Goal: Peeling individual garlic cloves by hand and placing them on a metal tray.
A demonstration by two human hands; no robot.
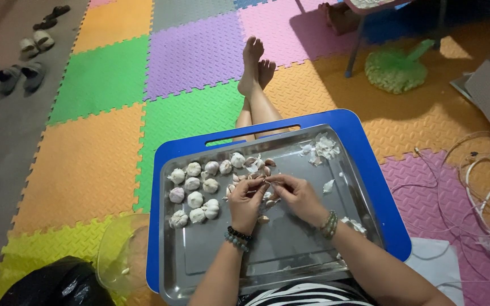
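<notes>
Left hand (246,199) and right hand (297,194) meet over steel tray (267,249), fingers of both pinched together on garlic clove (266,181). Whole garlic bulbs (195,191) lie left; peels (324,148) at far corner.

The left hand (246,199) and right hand (296,194) pinch something too small to tell. The hands hide some garlic cloves (267,199). The black bag (58,285) and metal tray (267,266) are cut off at the bottom edge.

Glossy metal tray (313,249) on smooth blue plastic board (370,147); papery garlic bulbs (195,199); textured foam mats (86,164)
</notes>
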